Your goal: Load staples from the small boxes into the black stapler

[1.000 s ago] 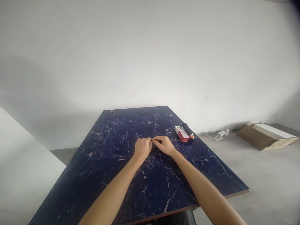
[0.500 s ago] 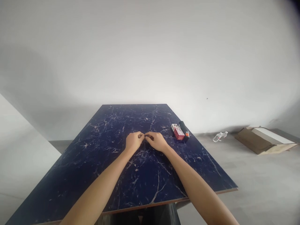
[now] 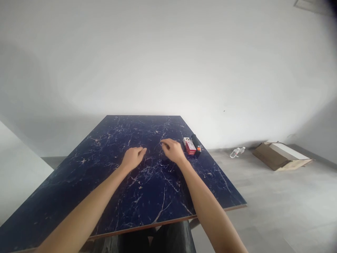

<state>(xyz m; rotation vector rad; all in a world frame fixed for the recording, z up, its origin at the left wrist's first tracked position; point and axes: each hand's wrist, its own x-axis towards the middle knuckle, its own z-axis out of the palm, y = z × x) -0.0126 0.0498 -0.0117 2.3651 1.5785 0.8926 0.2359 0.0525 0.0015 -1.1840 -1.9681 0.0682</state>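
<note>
Over the middle of a dark blue, white-veined table [image 3: 155, 191] my two hands are a short way apart. My left hand [image 3: 133, 158] is closed, thumb and forefinger pressed together toward the right. Whatever it may hold is too small to name. My right hand [image 3: 172, 150] is also closed in a pinch, its fingertips pointing left; I cannot make out anything between them. Just right of that hand lie a small red-and-white box [image 3: 189, 146] and, alongside it, a black cylinder with an orange mark [image 3: 196, 144].
A pale wall [image 3: 147, 63] rises behind the table's far edge. On the grey floor to the right lie clear plastic bottles [image 3: 237, 152] and a cardboard box [image 3: 271, 156]. A white panel [image 3: 18, 175] stands to the left.
My hands, whose fingertips met over the table, have moved apart, the left one going left. The view has turned slightly right, so the table and box sit further left.
</note>
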